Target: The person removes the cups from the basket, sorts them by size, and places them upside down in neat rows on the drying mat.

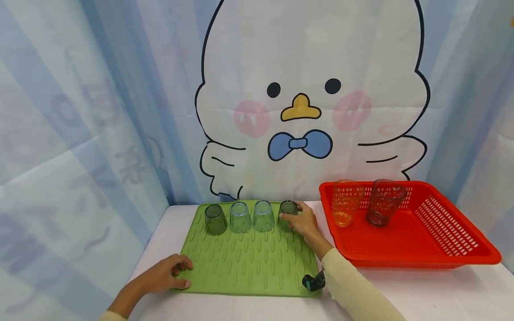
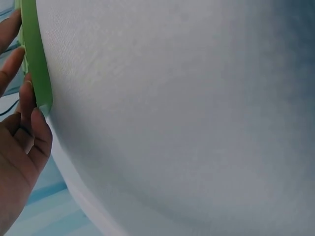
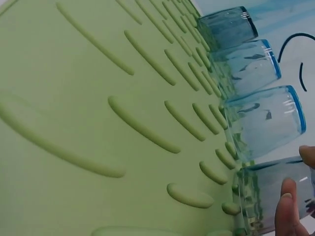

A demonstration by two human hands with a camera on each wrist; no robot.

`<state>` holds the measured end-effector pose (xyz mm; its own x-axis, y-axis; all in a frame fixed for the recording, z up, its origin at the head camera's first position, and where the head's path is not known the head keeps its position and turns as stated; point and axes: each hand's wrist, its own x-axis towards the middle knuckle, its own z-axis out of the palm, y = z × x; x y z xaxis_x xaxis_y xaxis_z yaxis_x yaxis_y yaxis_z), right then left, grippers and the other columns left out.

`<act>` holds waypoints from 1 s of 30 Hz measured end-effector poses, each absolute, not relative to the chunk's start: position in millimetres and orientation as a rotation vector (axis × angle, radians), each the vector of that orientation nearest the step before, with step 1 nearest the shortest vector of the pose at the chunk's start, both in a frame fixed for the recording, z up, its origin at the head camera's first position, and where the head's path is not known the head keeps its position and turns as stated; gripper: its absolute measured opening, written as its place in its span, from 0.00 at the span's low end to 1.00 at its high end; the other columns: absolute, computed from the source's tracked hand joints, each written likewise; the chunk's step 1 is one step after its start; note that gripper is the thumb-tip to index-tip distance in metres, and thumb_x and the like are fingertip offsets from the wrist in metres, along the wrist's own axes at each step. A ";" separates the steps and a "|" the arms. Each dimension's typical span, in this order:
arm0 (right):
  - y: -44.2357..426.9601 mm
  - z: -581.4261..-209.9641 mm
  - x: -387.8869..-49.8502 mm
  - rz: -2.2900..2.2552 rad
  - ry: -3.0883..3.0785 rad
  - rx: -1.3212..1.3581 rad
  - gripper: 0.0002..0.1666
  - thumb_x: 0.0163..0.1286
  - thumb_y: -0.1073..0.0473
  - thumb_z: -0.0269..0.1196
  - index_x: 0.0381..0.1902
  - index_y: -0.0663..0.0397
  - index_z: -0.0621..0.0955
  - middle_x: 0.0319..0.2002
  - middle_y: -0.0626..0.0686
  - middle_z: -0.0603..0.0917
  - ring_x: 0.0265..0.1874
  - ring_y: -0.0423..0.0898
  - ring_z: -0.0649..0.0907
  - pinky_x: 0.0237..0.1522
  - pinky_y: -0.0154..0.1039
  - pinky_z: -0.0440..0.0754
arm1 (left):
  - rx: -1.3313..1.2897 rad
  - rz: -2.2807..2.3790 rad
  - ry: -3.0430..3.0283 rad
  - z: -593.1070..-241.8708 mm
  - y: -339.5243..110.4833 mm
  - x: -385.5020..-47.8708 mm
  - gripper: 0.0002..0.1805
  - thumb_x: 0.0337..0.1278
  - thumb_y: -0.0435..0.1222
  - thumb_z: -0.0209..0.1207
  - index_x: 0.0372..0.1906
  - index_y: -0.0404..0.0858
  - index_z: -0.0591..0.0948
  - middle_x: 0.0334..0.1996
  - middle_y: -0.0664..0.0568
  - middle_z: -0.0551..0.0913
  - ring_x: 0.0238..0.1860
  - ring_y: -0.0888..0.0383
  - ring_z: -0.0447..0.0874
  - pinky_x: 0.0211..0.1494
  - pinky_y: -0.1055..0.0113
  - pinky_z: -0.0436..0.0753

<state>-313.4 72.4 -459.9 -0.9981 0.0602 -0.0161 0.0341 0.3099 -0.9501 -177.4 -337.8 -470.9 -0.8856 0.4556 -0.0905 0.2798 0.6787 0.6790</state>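
Four drinking glasses stand base up in a row along the far side of a green ribbed mat (image 1: 249, 267). The outer left one (image 1: 216, 220) is dark grey, and the middle two, a pale blue glass (image 1: 240, 218) and another pale blue glass (image 1: 263, 217), are clearer. At the row's right end, my right hand (image 1: 303, 220) grips a grey glass (image 3: 263, 196) between thumb and fingers; the glass touches the mat. My left hand (image 1: 164, 273) is at the mat's near left corner, fingers loosely bent, thumb touching the edge (image 2: 42, 73).
Right of the mat stands a red plastic basket (image 1: 425, 256) with perforated sides. An orange glass (image 1: 346, 205) and a purplish glass (image 1: 383, 203) stand inside it. Behind the white tabletop (image 1: 421, 298) hangs a curtain (image 1: 369, 40) with a cartoon bird.
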 end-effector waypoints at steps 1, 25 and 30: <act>72.0 -459.7 -313.5 1.826 -2.519 -0.093 0.43 0.59 0.58 0.74 0.70 0.58 0.69 0.64 0.65 0.74 0.29 0.55 0.87 0.28 0.38 0.83 | 0.594 1.010 2.638 -470.9 -338.0 -177.7 0.21 0.56 0.43 0.71 0.49 0.39 0.79 0.43 0.50 0.77 0.41 0.63 0.73 0.43 0.68 0.77; 83.7 -454.8 -273.7 1.594 -2.741 -0.006 0.60 0.61 0.51 0.73 0.78 0.63 0.51 0.70 0.71 0.64 0.36 0.57 0.88 0.63 0.61 0.74 | 0.562 0.977 2.639 -470.7 -335.5 -179.1 0.21 0.55 0.43 0.71 0.49 0.38 0.78 0.42 0.50 0.76 0.39 0.63 0.71 0.41 0.68 0.75; 92.3 -446.7 -243.1 1.482 -2.899 0.142 0.55 0.57 0.48 0.76 0.75 0.58 0.61 0.68 0.65 0.70 0.40 0.52 0.87 0.60 0.62 0.76 | 0.561 0.971 2.631 -468.7 -335.8 -178.9 0.21 0.55 0.43 0.71 0.49 0.38 0.78 0.41 0.50 0.75 0.38 0.62 0.71 0.41 0.67 0.75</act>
